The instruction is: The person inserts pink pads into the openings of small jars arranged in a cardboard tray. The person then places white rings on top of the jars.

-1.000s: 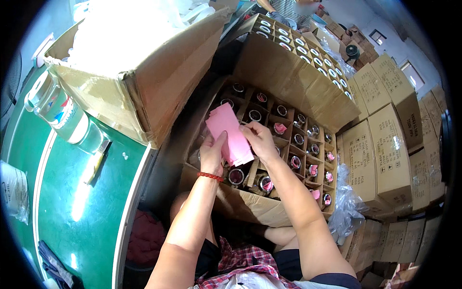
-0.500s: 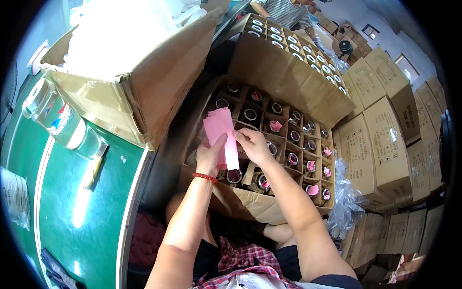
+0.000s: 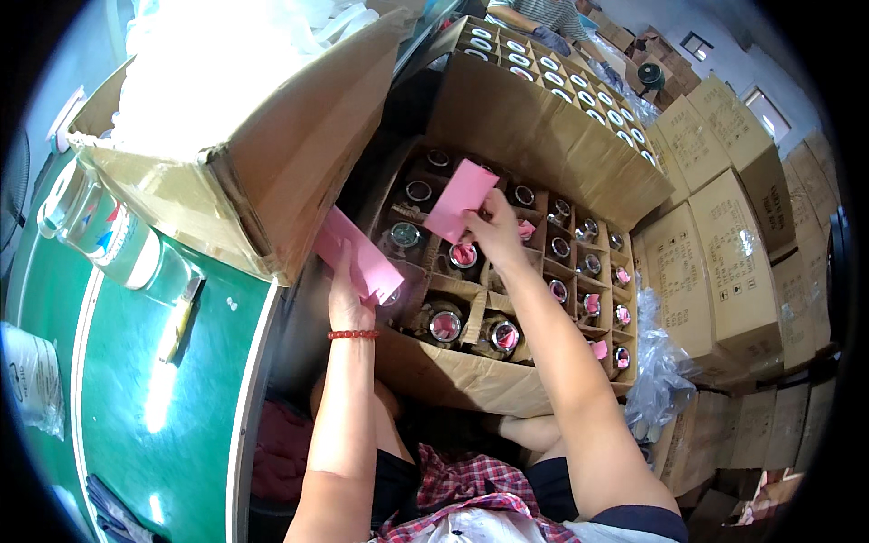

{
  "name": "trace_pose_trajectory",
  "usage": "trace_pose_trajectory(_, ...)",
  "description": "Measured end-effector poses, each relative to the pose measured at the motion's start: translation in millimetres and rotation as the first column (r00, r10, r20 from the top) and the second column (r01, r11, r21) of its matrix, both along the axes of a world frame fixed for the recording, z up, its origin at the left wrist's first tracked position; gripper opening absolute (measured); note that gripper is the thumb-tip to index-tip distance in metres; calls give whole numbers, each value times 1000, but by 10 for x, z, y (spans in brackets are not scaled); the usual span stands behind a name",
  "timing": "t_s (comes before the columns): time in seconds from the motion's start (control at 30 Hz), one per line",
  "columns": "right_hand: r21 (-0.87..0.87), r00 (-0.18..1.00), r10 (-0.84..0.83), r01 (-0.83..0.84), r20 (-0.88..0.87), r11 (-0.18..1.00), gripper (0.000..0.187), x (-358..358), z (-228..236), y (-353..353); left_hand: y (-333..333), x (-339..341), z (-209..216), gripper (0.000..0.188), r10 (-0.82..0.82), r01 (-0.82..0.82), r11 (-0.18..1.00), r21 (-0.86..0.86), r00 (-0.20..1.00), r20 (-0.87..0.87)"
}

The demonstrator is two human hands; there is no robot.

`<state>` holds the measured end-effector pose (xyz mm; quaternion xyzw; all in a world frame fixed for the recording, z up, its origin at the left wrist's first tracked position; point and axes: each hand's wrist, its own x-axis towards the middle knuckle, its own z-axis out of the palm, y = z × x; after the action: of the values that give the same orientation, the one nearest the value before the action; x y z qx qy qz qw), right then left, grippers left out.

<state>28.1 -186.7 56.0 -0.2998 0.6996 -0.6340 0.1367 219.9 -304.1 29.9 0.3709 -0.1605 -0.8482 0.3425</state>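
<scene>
My left hand (image 3: 349, 303) grips a pad of pink paper slips (image 3: 351, 249) at the left edge of an open divided carton (image 3: 453, 373). In my right hand (image 3: 498, 235), a single pink paper slip (image 3: 463, 195) is pinched between thumb and fingers, over the carton's cells. Round vessels with shiny metal rims (image 3: 405, 235) stand upright in the cells. Crumpled pink paper shows in several of them, such as the vessel (image 3: 463, 255) just below my right hand's slip. The slip hides part of the cells behind it.
At left, a green table (image 3: 199, 389) bears a clear bottle (image 3: 118, 235), a yellow cutter knife (image 3: 179, 326) and a large carton (image 3: 154, 176). Behind stands another filled divided carton (image 3: 561, 86); beyond it a co-worker's gloved hand (image 3: 550, 40) shows. Stacked cartons (image 3: 733, 262) and plastic film (image 3: 659, 348) lie right.
My hands have moved apart. The right has taken one slip off the pad and carried it up over the cells; the left has drawn back leftward with the rest.
</scene>
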Motion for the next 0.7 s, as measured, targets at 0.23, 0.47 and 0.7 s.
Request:
trace_pose_trajectory(0.23,342,718,174,94,-674,935,22,-12,-611,-541,-75,-36,-3,43,-18,18,1000,-4,995,-96)
trace_pose_trajectory(0.47,451,567,328,88,-756,888,19,218,-573,-439,-183,-10,-186,44,79,-75,997,28,976,-201)
trace_pose_trajectory(0.7,496,513,361,153,-779,855,22,97,-859,-562,-122,-39,-134,43,46,-51,999,-16,978,-203)
